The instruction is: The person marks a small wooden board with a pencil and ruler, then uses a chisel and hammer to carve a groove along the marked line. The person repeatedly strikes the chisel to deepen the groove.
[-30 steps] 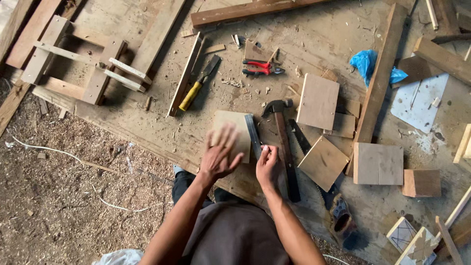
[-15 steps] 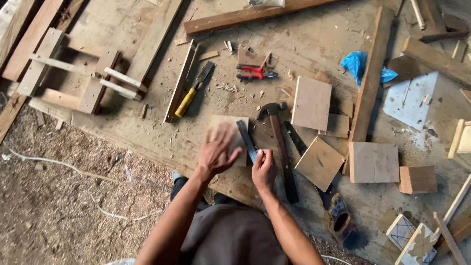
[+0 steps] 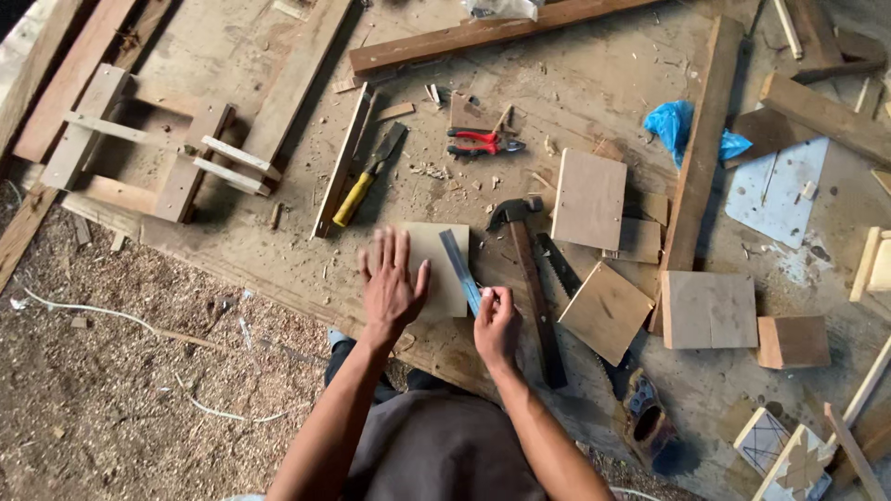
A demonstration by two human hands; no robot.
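Note:
My left hand [image 3: 392, 281] lies flat with fingers spread on a small pale plywood square [image 3: 442, 263] that rests on the big work board [image 3: 278, 56]. A narrow steel ruler [image 3: 458, 268] lies along the square's right side. My right hand [image 3: 496, 325] pinches something small, perhaps a pencil, at the ruler's near end; the item is mostly hidden by my fingers. A claw hammer [image 3: 531, 288] with a dark handle lies just right of my right hand.
A yellow-handled chisel [image 3: 366, 178], red pliers [image 3: 483, 144], a handsaw [image 3: 594, 315], several plywood squares [image 3: 707, 309], long planks [image 3: 701, 158], a blue bag [image 3: 685, 125] and a wooden frame [image 3: 158, 158] lie about. Sawdust covers the ground [image 3: 121, 371] on the left.
The view has shifted slightly. My left hand has slid a little leftward on the square, uncovering more of it. My right hand stays at the ruler's near end.

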